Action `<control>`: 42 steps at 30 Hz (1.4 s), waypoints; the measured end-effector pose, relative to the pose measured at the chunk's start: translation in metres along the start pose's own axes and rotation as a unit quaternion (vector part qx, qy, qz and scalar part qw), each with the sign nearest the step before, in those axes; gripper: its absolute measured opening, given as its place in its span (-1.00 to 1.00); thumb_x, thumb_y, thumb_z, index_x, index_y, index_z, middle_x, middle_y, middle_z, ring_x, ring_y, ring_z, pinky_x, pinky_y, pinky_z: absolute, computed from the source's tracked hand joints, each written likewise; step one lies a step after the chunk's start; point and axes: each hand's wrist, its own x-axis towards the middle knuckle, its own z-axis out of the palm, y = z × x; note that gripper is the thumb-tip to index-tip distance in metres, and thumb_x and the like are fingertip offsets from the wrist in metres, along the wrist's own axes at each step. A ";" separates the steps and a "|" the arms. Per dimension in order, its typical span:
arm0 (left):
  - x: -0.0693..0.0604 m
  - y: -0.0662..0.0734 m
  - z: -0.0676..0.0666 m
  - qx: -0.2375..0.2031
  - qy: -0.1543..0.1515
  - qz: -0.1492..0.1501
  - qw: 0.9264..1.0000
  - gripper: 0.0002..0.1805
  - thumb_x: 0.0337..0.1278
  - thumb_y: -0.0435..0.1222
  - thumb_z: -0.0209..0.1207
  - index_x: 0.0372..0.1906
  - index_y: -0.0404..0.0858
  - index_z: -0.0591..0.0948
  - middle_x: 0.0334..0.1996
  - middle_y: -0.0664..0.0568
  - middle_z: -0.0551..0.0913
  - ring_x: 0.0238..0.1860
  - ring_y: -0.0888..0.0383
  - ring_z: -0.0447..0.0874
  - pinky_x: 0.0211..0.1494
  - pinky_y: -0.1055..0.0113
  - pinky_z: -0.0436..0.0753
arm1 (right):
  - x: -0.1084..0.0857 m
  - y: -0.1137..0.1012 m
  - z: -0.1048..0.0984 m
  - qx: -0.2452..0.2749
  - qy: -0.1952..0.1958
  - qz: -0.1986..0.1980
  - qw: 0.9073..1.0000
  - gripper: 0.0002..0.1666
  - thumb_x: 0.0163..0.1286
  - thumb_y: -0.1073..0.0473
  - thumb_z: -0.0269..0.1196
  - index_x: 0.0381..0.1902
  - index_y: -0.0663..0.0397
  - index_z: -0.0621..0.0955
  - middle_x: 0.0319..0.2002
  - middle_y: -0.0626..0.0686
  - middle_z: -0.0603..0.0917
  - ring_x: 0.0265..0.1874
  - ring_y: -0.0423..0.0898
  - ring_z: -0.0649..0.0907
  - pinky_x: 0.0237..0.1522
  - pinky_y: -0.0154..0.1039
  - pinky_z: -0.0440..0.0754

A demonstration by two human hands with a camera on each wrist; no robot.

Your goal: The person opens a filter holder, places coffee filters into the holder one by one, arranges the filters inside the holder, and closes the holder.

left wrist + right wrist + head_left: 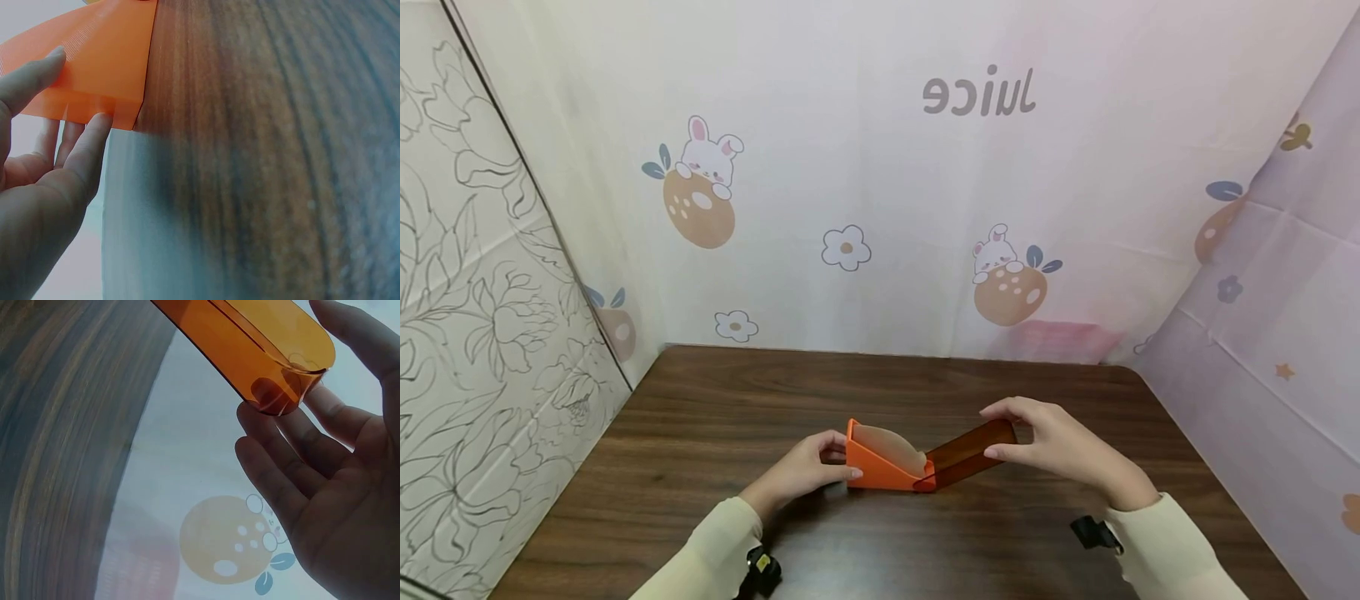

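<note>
An orange wedge-shaped holder (876,468) with a sloping top edge rests on the table. Rounded tan sheets that look like coffee filter paper (886,442) stick up inside it. My left hand (805,469) grips the holder's tall left end, thumb on the near side; the left wrist view shows fingertips on the orange end wall (94,106). A see-through amber cover (973,452) slants up to the right from the holder's low end. My right hand (1060,442) holds the cover's raised far end between thumb and fingers. In the right wrist view the fingers show through the amber plastic (250,350).
The dark wood-grain table (737,392) reaches back to a pale curtain (850,167) printed with rabbits and fruit. A flower-line panel (497,317) stands along the left side, and more curtain (1285,333) hangs on the right. Black straps with small devices (763,567) are on the wrists.
</note>
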 end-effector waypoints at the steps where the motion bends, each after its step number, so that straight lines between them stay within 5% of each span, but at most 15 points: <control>1: 0.000 0.000 0.000 0.000 0.000 0.000 1.000 -0.58 0.15 -0.26 0.41 0.06 -0.34 0.57 -0.08 -0.03 0.69 -0.01 0.05 0.65 0.06 0.24 0.62 | -0.001 0.000 0.000 0.000 0.001 0.002 1.000 -0.40 0.20 -0.27 0.43 0.13 -0.22 0.60 -0.01 -0.20 0.65 -0.19 -0.22 0.62 -0.14 -0.14 0.64; 25: 0.000 -0.001 0.000 0.001 0.002 -0.002 1.000 -0.57 0.15 -0.26 0.42 0.06 -0.34 0.57 -0.08 -0.03 0.69 -0.02 0.05 0.65 0.07 0.22 0.62 | -0.008 0.009 0.002 0.015 0.004 -0.021 1.000 -0.46 0.23 -0.16 0.44 0.12 -0.15 0.61 -0.15 -0.23 0.68 -0.18 -0.22 0.65 -0.14 -0.10 0.64; 42: 0.000 -0.001 0.001 0.000 0.005 0.002 1.000 -0.58 0.14 -0.27 0.42 0.04 -0.34 0.58 -0.10 -0.03 0.69 -0.03 0.05 0.66 0.02 0.29 0.62 | -0.001 0.003 0.000 0.024 -0.010 -0.026 0.999 -0.48 0.23 -0.16 0.44 0.09 -0.14 0.60 -0.12 -0.20 0.68 -0.21 -0.23 0.66 -0.20 -0.25 0.65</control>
